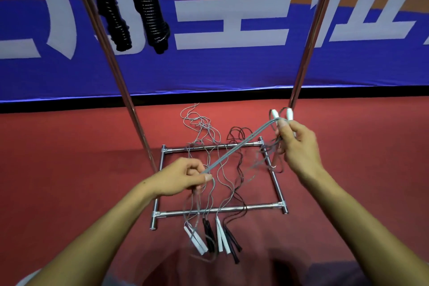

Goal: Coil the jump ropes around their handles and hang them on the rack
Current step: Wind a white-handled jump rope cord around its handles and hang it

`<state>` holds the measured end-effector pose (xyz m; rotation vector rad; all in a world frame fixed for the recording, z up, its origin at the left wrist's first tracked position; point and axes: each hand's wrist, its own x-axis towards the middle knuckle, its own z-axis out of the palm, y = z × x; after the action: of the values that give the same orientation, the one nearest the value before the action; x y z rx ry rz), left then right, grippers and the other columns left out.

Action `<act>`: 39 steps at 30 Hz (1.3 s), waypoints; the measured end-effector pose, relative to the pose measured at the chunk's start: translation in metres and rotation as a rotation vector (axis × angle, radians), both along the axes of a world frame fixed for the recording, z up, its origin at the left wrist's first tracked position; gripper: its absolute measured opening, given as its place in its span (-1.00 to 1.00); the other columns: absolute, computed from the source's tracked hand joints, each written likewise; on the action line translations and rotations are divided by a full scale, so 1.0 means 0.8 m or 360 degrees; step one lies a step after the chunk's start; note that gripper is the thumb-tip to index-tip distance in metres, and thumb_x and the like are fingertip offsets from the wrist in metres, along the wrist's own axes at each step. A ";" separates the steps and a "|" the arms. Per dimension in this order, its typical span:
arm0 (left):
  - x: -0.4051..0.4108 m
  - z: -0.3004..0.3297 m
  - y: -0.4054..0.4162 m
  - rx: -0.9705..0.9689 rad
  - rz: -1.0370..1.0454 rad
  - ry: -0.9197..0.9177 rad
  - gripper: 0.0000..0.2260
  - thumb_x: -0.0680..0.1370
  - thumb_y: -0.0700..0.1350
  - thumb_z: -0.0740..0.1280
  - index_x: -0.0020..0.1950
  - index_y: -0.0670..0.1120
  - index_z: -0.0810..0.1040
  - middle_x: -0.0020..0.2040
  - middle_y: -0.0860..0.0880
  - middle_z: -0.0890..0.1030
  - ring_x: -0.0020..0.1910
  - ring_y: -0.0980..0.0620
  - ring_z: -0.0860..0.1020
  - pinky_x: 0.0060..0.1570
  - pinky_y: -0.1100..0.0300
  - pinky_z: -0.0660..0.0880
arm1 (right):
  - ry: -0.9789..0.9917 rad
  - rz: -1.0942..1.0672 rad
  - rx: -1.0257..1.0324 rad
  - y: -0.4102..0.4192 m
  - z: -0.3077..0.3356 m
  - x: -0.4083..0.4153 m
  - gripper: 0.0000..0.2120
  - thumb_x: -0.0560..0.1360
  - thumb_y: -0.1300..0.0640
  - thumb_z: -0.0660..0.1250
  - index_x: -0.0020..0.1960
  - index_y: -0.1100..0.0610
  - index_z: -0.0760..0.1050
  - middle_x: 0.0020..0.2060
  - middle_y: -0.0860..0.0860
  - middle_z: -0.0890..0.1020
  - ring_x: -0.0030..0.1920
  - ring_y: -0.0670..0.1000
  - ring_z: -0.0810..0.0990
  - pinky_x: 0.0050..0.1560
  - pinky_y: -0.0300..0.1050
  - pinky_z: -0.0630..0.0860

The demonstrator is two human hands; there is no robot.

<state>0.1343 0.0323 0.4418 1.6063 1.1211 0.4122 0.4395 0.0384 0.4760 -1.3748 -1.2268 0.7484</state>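
Two coiled black ropes (pixel 134 7) on rack (pixel 308 53)

Loose ropes (pixel 209 169) tangle across the rack's base bars (pixel 209 211); open red floor (pixel 69 158) lies either side.

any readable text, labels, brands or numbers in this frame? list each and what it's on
"主": large white Chinese character on the blue and orange wall banner, fully readable.
Other white banner characters, left and right: cropped by the frame, not readable.
White and black jump rope handles on the red floor: no visible marking.
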 end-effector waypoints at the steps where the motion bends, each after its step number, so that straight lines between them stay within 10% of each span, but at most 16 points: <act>1: -0.006 -0.004 -0.001 -0.0035 -0.0019 0.0079 -0.74 0.65 -0.04 0.44 -0.03 -0.24 0.57 -0.27 -0.09 0.69 -0.30 0.00 0.60 -0.18 0.19 0.54 | 0.0038 -0.0047 0.0009 0.002 0.000 0.003 -0.64 0.70 0.01 0.27 -0.23 0.13 0.52 -0.45 0.07 0.46 -0.50 -0.06 0.43 -0.50 -0.27 0.34; 7: -0.044 -0.024 -0.003 -0.0018 -0.0029 0.0418 -0.58 0.67 0.15 0.35 -0.17 -0.17 0.59 -0.35 -0.02 0.63 -0.32 -0.01 0.58 -0.15 0.05 0.49 | 0.0142 -0.0254 -0.0092 0.013 0.001 0.026 -0.64 0.70 -0.05 0.26 -0.21 0.09 0.53 -0.48 -0.04 0.47 -0.54 -0.13 0.40 -0.54 -0.27 0.29; 12: -0.043 -0.010 0.006 -0.0227 0.0768 -0.0115 -0.67 0.71 0.06 0.31 -0.11 -0.15 0.58 -0.46 0.08 0.31 -0.53 0.13 0.26 -0.42 0.20 0.44 | -0.0100 -0.0056 -0.0272 0.017 -0.019 0.028 -0.76 0.63 -0.06 0.39 0.11 0.11 0.66 -0.03 0.23 0.69 -0.39 -0.08 0.48 -0.46 -0.31 0.34; 16: -0.052 -0.003 0.029 -0.0571 0.1277 -0.0687 -0.88 0.73 -0.02 0.27 0.09 -0.05 0.49 -0.46 0.10 0.31 -0.51 0.14 0.20 -0.46 0.23 0.33 | -0.0319 0.0105 -0.0398 0.006 -0.024 0.012 -0.32 0.46 -0.22 0.54 0.51 -0.17 0.39 0.15 -0.15 0.58 -0.21 -0.26 0.37 -0.22 -0.27 0.37; 18: -0.051 0.002 0.035 -0.0646 0.1319 -0.0884 -0.90 0.74 -0.09 0.23 0.08 -0.06 0.51 -0.41 0.07 0.37 -0.47 0.12 0.27 -0.31 0.18 0.44 | -0.0068 0.0193 -0.0343 -0.001 -0.019 -0.004 -0.31 0.49 0.03 0.58 0.50 -0.12 0.31 0.17 -0.29 0.54 -0.29 -0.31 0.44 -0.28 -0.38 0.45; 23: -0.035 0.011 0.031 -0.0039 0.1046 -0.0300 -0.84 0.72 -0.28 0.21 0.22 -0.25 0.55 -0.25 -0.14 0.68 -0.43 0.14 0.51 -0.36 0.30 0.47 | -0.0327 0.0421 -0.0341 -0.011 -0.014 -0.026 -0.80 0.53 0.15 0.53 0.11 0.16 0.62 -0.36 -0.04 0.53 -0.53 -0.05 0.40 -0.52 -0.21 0.36; 27: -0.037 -0.005 0.024 0.0636 0.0370 0.0757 -0.90 0.69 0.04 0.28 0.17 0.06 0.51 -0.27 0.10 0.71 -0.33 0.21 0.60 -0.16 0.14 0.56 | -0.0305 0.0713 -0.0341 -0.026 -0.004 -0.040 -0.92 0.60 0.18 0.44 0.05 0.02 0.59 -0.40 -0.09 0.57 -0.48 0.02 0.52 -0.46 -0.11 0.45; 33: -0.011 0.007 0.004 0.0608 0.0281 0.1214 -0.31 0.56 0.55 -0.10 0.19 0.09 0.54 -0.07 0.01 0.65 0.05 -0.13 0.62 0.07 -0.09 0.55 | -0.0050 0.1097 -0.0474 -0.037 -0.001 -0.053 -0.74 0.68 0.26 0.29 0.34 0.05 0.51 -0.12 0.09 0.71 -0.42 0.13 0.56 -0.37 -0.05 0.48; 39: 0.014 0.023 -0.003 0.0799 0.0233 0.0270 -0.36 0.59 0.48 0.12 0.39 0.02 0.50 0.18 0.06 0.66 0.19 0.07 0.62 0.23 0.01 0.54 | -0.0185 0.1207 -0.0546 -0.043 -0.003 -0.061 -0.85 0.64 0.24 0.34 0.12 0.02 0.55 -0.32 0.00 0.61 -0.50 0.05 0.44 -0.49 -0.18 0.32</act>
<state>0.1459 0.0300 0.4602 2.0297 1.3401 0.7067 0.3904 0.0039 0.4736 -1.2145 -1.8017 1.4714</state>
